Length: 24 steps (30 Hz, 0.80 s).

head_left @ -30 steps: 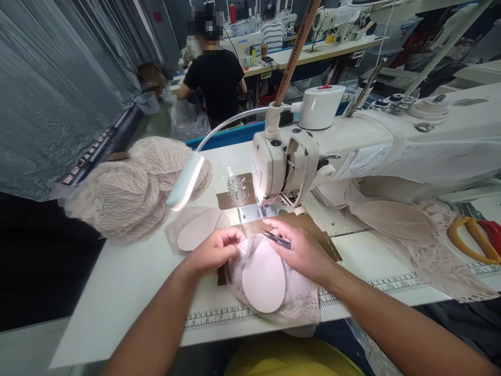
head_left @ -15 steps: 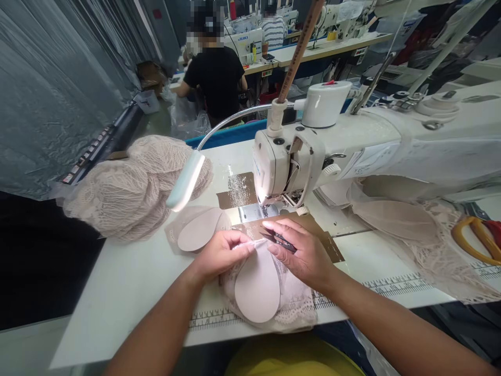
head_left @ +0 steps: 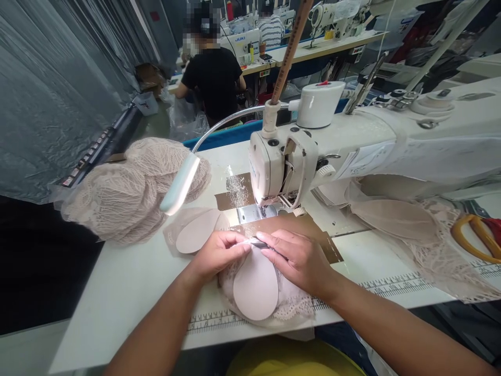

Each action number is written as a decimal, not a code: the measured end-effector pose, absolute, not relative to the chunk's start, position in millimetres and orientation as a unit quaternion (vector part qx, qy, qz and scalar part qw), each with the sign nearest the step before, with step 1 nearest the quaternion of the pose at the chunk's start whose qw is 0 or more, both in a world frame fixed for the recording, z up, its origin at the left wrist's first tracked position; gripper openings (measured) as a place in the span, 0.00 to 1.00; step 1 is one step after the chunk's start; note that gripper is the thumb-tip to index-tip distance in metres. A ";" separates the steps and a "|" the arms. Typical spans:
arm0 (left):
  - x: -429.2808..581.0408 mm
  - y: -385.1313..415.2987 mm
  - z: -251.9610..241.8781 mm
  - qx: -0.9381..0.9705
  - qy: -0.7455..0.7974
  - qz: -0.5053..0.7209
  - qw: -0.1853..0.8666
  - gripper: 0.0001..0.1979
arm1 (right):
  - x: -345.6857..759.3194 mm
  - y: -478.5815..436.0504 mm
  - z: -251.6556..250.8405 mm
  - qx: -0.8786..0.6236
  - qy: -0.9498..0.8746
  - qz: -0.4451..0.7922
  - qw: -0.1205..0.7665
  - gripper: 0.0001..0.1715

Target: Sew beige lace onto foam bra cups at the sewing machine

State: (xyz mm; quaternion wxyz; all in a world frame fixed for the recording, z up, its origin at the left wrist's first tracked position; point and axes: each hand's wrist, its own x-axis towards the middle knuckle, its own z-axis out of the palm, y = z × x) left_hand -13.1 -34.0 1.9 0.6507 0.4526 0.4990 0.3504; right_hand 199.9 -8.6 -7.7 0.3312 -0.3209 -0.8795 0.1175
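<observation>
Pale lace-edged cup piece (head_left: pixel 256 290) — left hand (head_left: pixel 219 253) pinching its top edge, right hand (head_left: pixel 297 257) gripping thread snips (head_left: pixel 258 243) there — best keep edge taut, snips shallow.

Snips (head_left: pixel 258 243) partly hidden by right fingers (head_left: pixel 277 243)

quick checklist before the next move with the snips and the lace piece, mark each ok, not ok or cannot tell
1. Left hand pinching the padded lace piece at its top edge: ok.
2. Snips in the right hand: ok.
3. Snips' tip well away from the left fingertips: not ok, it's right beside them.
4. Snips' blades open or shut: cannot tell.
5. Lace piece out from under the sewing machine: ok, it lies in front.
</observation>
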 end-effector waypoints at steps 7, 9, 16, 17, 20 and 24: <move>-13.0 -34.4 2.5 0.455 0.501 0.352 0.647 0.13 | 199.0 -9.5 -7.0 -0.324 -0.879 0.112 0.331 0.17; -13.0 -34.7 2.7 0.457 0.504 0.349 0.645 0.13 | 198.6 -9.9 -6.5 -0.325 -0.880 0.112 0.329 0.17; -12.0 -35.3 4.3 0.454 0.501 0.347 0.650 0.13 | 197.8 -10.9 -5.9 -0.331 -0.873 0.113 0.341 0.17; -11.7 -35.4 4.5 0.453 0.501 0.347 0.651 0.13 | 197.6 -11.0 -6.2 -0.330 -0.872 0.115 0.344 0.16; -11.0 -35.6 5.0 0.455 0.501 0.346 0.650 0.14 | 196.7 -11.1 -7.0 -0.330 -0.870 0.120 0.347 0.16; -10.6 -36.3 5.7 0.464 0.499 0.340 0.647 0.15 | 195.7 -11.2 -6.8 -0.325 -0.872 0.117 0.347 0.16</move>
